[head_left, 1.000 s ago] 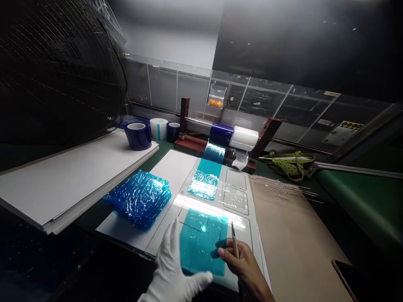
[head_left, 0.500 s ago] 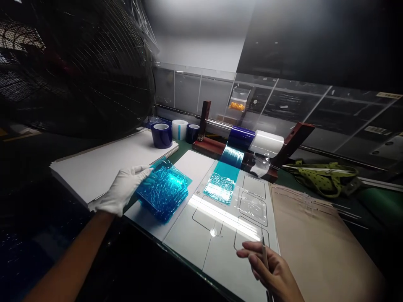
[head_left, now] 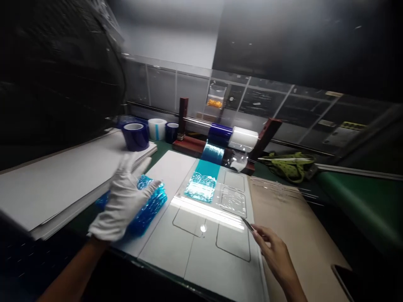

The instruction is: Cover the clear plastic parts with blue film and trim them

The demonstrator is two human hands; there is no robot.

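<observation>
Left hand (head_left: 121, 203), open over film stack (head_left: 154, 206), could skew it by dragging; right of stack, right hand (head_left: 274, 251) grips knife (head_left: 247, 224).

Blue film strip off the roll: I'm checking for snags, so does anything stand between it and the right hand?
Nothing upright shows between the right hand, with its pointed tool, and the blue film strip; only a wrinkled clear film piece lies on the white board, partly between.
</observation>
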